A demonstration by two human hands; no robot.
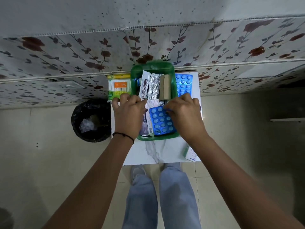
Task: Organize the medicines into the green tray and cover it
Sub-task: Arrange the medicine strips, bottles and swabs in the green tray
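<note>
Green tray [152, 66] on the white counter [166, 152], both hands over its near half.

The left grip [129, 111] and right grip [184, 111] curl fingers onto a blue blister pack [160, 121] lying in the tray between them; whether either actually pinches it I cannot tell. Beyond them lie foil strips [154, 85]; a second blue pack [184, 83] sits beyond the right grip, outside the tray.

Head-worn view, steeply downward, near table [165, 154]

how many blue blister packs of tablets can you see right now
2. One blue blister pack lies in the near end of the green tray, under the right hand. The other lies on the table right of the tray. More may be hidden under other packs.
</note>
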